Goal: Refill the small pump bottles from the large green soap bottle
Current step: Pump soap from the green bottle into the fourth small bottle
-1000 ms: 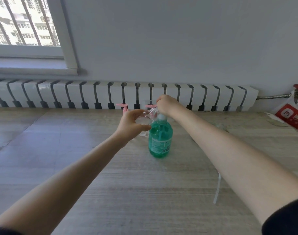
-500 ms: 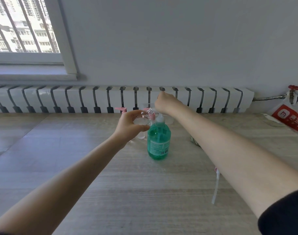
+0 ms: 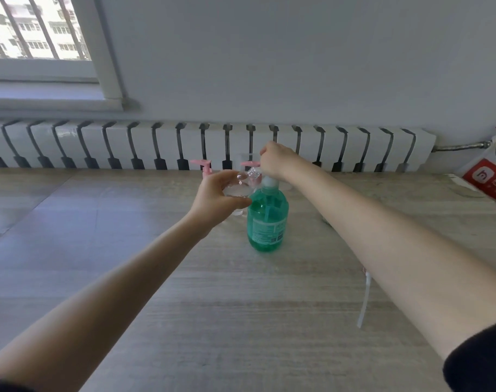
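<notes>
The large green soap bottle (image 3: 267, 222) stands upright mid-table, its white collar showing. My right hand (image 3: 276, 163) sits over its top with fingers curled down on the pump head, which is hidden. A pink spout (image 3: 250, 164) sticks out to the left of that hand. My left hand (image 3: 217, 198) grips a small clear bottle (image 3: 238, 190) with no pump, tilted against the green bottle's shoulder, its neck just below the pink spout. Another small bottle's pink pump (image 3: 203, 165) shows behind my left hand.
A loose pump with a white dip tube (image 3: 364, 297) lies on the wooden table (image 3: 241, 321) under my right forearm. A white radiator (image 3: 99, 145) runs along the table's far edge. A red and white bag (image 3: 487, 179) hangs at the far right.
My right hand rose a little over the green bottle's top, then came back down. My left hand kept the small clear bottle by the spout.
</notes>
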Demonstrator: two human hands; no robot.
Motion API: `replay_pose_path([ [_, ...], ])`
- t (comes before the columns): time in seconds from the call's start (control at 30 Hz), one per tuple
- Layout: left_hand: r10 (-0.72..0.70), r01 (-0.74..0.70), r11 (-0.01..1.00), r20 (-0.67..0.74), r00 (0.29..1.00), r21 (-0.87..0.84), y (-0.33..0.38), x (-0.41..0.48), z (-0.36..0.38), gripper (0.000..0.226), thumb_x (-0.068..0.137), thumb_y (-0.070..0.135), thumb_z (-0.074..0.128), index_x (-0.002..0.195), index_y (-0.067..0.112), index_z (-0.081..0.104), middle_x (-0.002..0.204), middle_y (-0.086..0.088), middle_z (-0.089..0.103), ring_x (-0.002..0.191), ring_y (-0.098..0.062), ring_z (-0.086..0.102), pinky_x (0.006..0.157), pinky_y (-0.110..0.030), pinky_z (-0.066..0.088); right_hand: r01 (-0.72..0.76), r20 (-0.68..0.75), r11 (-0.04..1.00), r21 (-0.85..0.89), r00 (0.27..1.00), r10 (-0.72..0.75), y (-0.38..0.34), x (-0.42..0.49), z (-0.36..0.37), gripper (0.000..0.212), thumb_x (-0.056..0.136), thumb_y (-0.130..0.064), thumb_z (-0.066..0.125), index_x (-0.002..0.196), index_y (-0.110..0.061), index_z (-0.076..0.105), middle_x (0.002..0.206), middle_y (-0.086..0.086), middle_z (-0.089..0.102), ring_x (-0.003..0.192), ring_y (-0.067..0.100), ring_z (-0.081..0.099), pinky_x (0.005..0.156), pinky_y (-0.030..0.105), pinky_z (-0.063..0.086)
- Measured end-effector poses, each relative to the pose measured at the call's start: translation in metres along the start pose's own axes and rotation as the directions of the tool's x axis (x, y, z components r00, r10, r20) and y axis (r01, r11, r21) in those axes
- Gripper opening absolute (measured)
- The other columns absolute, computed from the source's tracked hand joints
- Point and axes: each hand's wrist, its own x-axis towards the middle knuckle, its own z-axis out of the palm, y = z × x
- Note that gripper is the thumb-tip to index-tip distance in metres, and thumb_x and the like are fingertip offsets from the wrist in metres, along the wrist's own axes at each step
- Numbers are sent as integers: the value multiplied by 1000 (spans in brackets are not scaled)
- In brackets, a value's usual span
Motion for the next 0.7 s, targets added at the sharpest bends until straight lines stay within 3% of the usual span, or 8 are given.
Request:
replay_pose_path([
  [0.13, 4, -4, 1000, 6, 1000, 1, -1, 2, 1, 58, 70, -3, 77, 124, 9, 60, 119, 0, 63, 109, -8, 56, 95, -22, 43, 16, 0, 1000, -23, 1000, -16, 1, 0, 0, 34, 95, -5, 40, 127, -2, 49, 144, 13, 41, 129, 30, 41, 105, 40, 36],
  [0.53, -8, 8, 1000, 5, 1000, 20, 3, 2, 1, 59, 70, -3, 77, 125, 8, 59, 123, -4, 63, 116, -14, 56, 98, -25, 43, -19, -6, 999, -36, 1000, 19, -3, -4, -2, 47, 91, -8, 44, 138, -7, 37, 140, 14, 43, 120, 29, 48, 100, 43, 43],
  [0.6, -8, 8, 1000, 0, 1000, 21, 5, 1, 1, 59, 70, -2, 77, 125, 8, 59, 122, -3, 63, 114, -14, 56, 95, -24, 43, -35, 0, 999, -24, 999, 35, -4, -4, -3, 45, 90, -8, 45, 135, -5, 40, 130, 14, 50, 112, 29, 51, 94, 41, 46],
  [0.7, 1, -1, 1000, -9, 1000, -5, 10, 0, 0, 57, 70, -3, 77, 123, 9, 60, 112, 3, 64, 103, -8, 59, 94, -23, 45, -40, -19, 998, -40, 999, 40, -8, -6, -12, 38, 90, -9, 41, 125, 3, 44, 86, 8, 52, 81, 23, 52, 65, 31, 42],
])
